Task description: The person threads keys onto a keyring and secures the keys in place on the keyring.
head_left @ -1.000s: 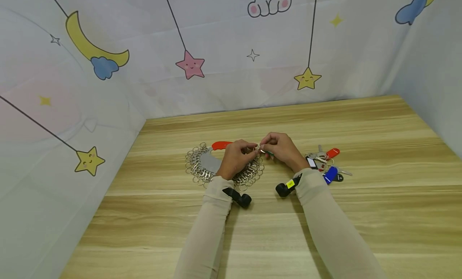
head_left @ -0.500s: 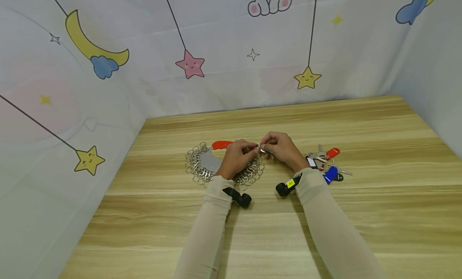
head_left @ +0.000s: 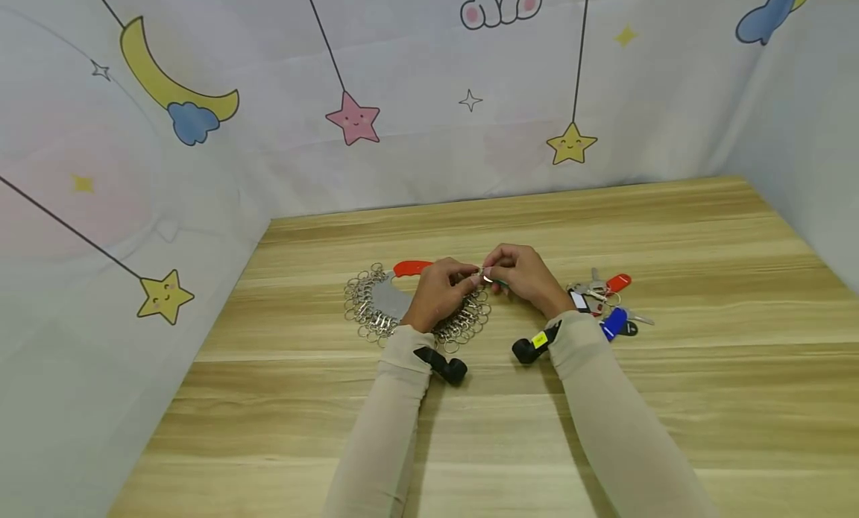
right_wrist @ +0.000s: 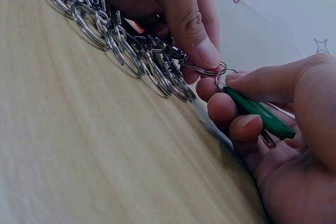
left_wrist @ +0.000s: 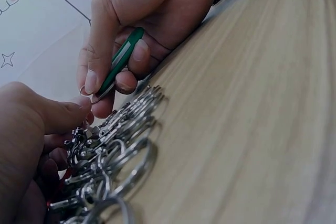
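A grey plate (head_left: 391, 300) with a red handle (head_left: 411, 267) lies on the table, fringed by many metal clasps and split rings (head_left: 470, 318). Over its right end, my left hand (head_left: 439, 291) pinches one split ring (right_wrist: 206, 71) between thumb and finger. My right hand (head_left: 526, 276) holds a green key tag (right_wrist: 252, 107) with curled fingers and thumb. A piece of metal, seemingly a key (right_wrist: 268, 139), shows beneath the tag. The tag's thin ring (right_wrist: 218, 80) meets the split ring at the fingertips; whether they are linked, I cannot tell.
Right of my right wrist lies a loose pile of keys with a red tag (head_left: 618, 283), a blue tag (head_left: 614, 324) and a black tag (head_left: 628, 329). A patterned cloth wall (head_left: 429, 168) borders the wooden table (head_left: 496, 428) behind and at the sides.
Both hands stay in nearly the same place, with only slight finger movement at the rings. The pile on the right has not moved.
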`<state>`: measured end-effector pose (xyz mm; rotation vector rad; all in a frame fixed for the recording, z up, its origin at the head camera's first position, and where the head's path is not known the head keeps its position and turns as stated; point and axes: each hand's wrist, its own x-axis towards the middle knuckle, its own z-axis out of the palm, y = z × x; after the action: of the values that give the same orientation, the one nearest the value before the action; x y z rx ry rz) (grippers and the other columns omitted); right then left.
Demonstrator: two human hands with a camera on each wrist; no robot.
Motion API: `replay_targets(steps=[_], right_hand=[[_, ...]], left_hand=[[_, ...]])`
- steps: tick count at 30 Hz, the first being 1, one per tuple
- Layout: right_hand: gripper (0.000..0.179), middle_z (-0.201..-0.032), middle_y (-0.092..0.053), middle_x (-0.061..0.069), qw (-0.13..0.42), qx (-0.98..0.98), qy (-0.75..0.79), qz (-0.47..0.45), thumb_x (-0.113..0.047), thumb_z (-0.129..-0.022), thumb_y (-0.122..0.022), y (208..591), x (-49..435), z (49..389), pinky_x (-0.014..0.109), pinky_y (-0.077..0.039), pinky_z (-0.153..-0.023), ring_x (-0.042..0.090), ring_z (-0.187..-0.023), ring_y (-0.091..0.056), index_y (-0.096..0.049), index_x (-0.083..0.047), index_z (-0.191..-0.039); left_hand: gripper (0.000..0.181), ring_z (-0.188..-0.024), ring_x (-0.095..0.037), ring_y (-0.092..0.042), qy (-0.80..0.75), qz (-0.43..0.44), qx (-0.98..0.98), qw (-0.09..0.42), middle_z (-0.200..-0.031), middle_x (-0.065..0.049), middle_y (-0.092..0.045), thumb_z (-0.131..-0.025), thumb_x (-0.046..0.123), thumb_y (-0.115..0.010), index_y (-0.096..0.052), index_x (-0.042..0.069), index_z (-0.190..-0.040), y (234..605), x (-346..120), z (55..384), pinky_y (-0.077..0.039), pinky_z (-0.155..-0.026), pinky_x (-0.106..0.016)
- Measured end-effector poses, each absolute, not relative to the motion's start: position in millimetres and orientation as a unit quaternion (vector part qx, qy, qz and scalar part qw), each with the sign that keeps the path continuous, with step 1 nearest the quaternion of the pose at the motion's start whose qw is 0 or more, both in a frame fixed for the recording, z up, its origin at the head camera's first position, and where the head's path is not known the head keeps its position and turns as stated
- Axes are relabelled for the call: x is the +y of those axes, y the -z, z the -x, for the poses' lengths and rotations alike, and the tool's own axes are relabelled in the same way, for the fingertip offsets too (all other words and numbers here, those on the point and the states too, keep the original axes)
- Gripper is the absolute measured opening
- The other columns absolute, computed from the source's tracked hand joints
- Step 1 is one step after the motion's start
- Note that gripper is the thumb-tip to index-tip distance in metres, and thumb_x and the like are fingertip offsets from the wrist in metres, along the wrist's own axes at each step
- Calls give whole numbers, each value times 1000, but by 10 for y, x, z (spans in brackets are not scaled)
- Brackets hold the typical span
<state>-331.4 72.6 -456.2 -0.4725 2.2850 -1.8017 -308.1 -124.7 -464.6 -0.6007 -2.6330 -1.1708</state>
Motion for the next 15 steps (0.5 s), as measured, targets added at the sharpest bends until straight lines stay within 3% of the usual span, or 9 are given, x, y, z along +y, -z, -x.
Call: replay_targets(steps=[15], right_hand=[[5,-81,-68,17,98,768,613,157,-7,-98,-67,4558,714,3301,29,-46,-50,25,-64,-61,-67,-2,-100]], left_hand=[[21,-83,-14,-62,400,208,-886,105,-101,-4,-70,-97,18,-71,-77,5,-112,4656,-1256,3081,-51,-71,-30]])
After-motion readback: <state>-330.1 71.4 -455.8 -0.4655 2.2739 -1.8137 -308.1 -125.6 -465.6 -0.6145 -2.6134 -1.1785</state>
